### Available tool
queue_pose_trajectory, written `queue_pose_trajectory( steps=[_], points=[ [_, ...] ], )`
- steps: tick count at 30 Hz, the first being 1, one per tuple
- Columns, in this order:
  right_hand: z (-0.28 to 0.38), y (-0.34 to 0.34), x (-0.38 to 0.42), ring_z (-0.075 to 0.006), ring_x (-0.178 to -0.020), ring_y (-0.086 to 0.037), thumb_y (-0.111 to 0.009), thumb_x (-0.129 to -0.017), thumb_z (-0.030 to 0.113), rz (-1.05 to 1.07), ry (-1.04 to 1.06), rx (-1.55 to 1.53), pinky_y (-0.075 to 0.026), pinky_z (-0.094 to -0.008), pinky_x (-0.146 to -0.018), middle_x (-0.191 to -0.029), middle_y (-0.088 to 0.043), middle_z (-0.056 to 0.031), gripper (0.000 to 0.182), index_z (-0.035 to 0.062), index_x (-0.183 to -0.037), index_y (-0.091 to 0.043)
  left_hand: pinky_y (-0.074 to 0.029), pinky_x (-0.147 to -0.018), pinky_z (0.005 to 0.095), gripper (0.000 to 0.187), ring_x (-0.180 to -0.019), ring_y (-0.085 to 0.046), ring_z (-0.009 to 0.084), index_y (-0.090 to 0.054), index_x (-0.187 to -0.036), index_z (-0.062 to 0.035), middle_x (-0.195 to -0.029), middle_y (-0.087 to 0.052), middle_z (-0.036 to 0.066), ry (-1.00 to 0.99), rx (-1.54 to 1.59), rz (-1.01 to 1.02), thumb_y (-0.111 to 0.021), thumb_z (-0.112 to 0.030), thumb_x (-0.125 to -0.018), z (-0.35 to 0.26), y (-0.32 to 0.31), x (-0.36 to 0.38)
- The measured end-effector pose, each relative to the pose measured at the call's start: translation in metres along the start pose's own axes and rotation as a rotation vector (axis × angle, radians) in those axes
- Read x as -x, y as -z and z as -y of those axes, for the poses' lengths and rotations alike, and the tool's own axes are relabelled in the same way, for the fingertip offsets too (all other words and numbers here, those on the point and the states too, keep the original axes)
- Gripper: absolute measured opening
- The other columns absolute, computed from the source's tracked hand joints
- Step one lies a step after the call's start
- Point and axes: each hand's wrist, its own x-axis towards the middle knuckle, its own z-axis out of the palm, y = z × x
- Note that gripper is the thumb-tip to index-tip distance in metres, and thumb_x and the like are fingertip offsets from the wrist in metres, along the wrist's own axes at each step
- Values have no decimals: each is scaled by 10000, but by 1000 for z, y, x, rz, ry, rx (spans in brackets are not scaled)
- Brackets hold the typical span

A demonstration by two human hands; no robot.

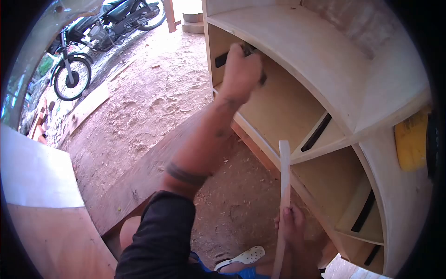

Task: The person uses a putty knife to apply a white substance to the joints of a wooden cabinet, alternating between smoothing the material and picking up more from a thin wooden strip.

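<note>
My left hand [242, 72] is raised at the mouth of the upper drawer opening, its fingers closed in a fist. Dark bits of something show on both sides of that fist, but motion blur hides what it is. Lower right, my right hand [293, 224] is wrapped around a long, pale wooden strip [285, 174], which stands nearly upright in front of the cabinet. The curved wooden cabinet [283, 104] has open compartments. Black drawer runners [317, 132] are fixed to its inner side walls, with another runner [364, 211] in the lower compartment.
A wooden plank [153, 162] lies across the dirt ground at my left. Pale sheet panels [37, 172] stand at the left edge. A yellow and black object [412, 144] is at the cabinet's right side. A motorcycle [93, 42] is parked at the back left.
</note>
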Motion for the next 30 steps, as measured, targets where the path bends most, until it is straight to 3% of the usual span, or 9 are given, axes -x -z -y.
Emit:
queue_pose_trajectory(
  steps=[3, 8, 11, 12, 15, 19, 23, 27, 30],
  points=[
    [0, 10, -13, -104, -494, -506, -460, -941, 277, 90, 51, -22, -444, -245, -472, -636, -549, -57, 253, 31, -905, -504, -478, -568, 277, 243, -664, -568, 159, -573, -907, 47, -742, -581, 82, 95, 174, 85, -397, 38, -739, 26, 40, -10],
    [17, 6, -18, -97, -506, -515, -456, -945, 269, 194, 36, -55, -439, -232, -472, -637, -552, -57, 251, 29, -895, -508, -470, -740, 252, 467, -814, -581, 126, -534, -1186, 63, -912, -634, 105, -352, -64, 5, -368, 83, -750, 29, 75, -43],
    [20, 4, -18, -93, -515, -528, -457, -950, 251, 222, 37, -72, -434, -227, -468, -650, -569, -61, 243, 30, -861, -507, -462, -779, 279, 437, -834, -589, 157, -550, -1173, 29, -926, -630, 126, -350, -284, 28, -421, 67, -757, 23, 63, -38],
    [20, 3, -18, -93, -513, -528, -458, -950, 256, 229, 37, -81, -436, -227, -467, -650, -569, -60, 246, 32, -861, -508, -456, -792, 292, 425, -840, -594, 209, -560, -1165, 4, -939, -608, 156, -580, -497, 6, -462, 55, -754, 20, 55, -23],
    [21, 1, -18, -91, -513, -528, -462, -950, 267, 245, 40, -89, -441, -226, -471, -654, -571, -58, 252, 36, -859, -509, -456, -803, 291, 445, -863, -600, 218, -563, -1160, 16, -941, -609, 147, -488, -418, 179, -439, 63, -736, 2, 52, 14],
    [21, 1, -17, -89, -514, -528, -469, -948, 272, 248, -19, -98, -449, -228, -474, -655, -571, -56, 257, 37, -850, -507, -471, -787, 262, 465, -864, -593, 143, -547, -1185, 44, -954, -650, 148, -342, -175, 9, -402, 71, -744, 7, 68, -24],
    [20, 2, -17, -88, -513, -528, -470, -947, 271, 276, 28, -75, -451, -230, -473, -651, -568, -54, 260, 34, -845, -508, -467, -823, 295, 505, -885, -593, 202, -529, -1227, -1, -981, -623, 135, -763, -597, -104, -426, 77, -739, 33, 52, -39],
    [18, 2, -25, -86, -516, -526, -464, -948, 266, 298, 29, -69, -451, -229, -477, -652, -567, -51, 259, 33, -846, -512, -458, -838, 300, 486, -947, -592, 213, -532, -1224, -18, -1062, -599, 159, -755, -655, 50, -452, 74, -754, 19, 48, 9],
    [18, 3, -28, -85, -516, -526, -463, -948, 266, 306, 21, -60, -451, -227, -479, -651, -566, -49, 257, 35, -846, -513, -464, -832, 280, 488, -918, -602, 168, -539, -1206, 15, -1008, -643, 128, -570, -534, -105, -427, 91, -738, 23, 67, -20]
  ],
)
